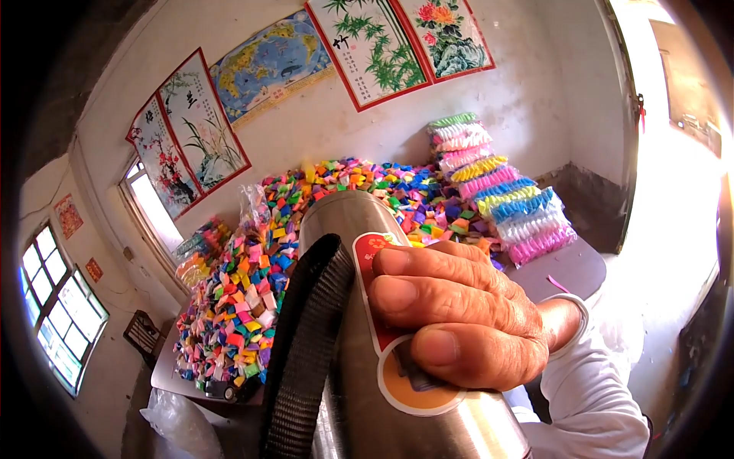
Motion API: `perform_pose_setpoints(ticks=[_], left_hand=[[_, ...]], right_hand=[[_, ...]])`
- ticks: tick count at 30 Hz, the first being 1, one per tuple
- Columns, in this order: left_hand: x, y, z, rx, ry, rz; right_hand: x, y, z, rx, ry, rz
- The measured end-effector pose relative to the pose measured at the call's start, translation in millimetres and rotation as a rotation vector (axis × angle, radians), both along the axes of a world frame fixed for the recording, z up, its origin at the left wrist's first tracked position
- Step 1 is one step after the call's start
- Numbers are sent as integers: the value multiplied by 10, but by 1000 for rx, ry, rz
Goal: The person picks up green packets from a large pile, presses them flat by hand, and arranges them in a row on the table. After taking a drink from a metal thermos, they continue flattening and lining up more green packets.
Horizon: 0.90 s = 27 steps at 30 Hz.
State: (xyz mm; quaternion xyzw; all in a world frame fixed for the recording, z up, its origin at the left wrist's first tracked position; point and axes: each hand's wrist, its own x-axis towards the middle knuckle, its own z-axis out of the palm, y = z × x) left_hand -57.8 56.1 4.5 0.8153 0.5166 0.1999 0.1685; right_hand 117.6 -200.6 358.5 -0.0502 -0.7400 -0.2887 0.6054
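A large brushed-steel thermos flask (348, 218) fills the lower middle of the head view, very close to the camera. It carries a red label, a round orange sticker (420, 386) and a black woven strap (306, 344) along its left side. My right hand (466, 314), in a white sleeve, reaches in from the right. Its fingers are closed over the flask's side and partly cover the label. The flask's lower end runs out of the picture. My left hand is not in view.
Behind the flask, a table (585, 268) bears a wide heap of small colourful packets (237, 329). Bagged coloured bundles (497, 183) are stacked at its right. A clear plastic bag (180, 421) hangs at the front left, near a wooden chair (144, 334). A bright doorway stands right.
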Motion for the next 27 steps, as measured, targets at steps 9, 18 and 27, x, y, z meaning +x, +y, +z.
perform_pose_setpoints(ticks=[9, 18, 27], left_hand=[[1, -23, -21, -1, -14, -1], [-16, -75, -66, 6, -68, -10], [-163, -755, -584, -36, -463, 17]], right_hand=[[-14, -31, 27, -15, -8, 3], [-24, -30, 38, -25, -28, -3], [-233, 125, -373, -79, 47, 26]])
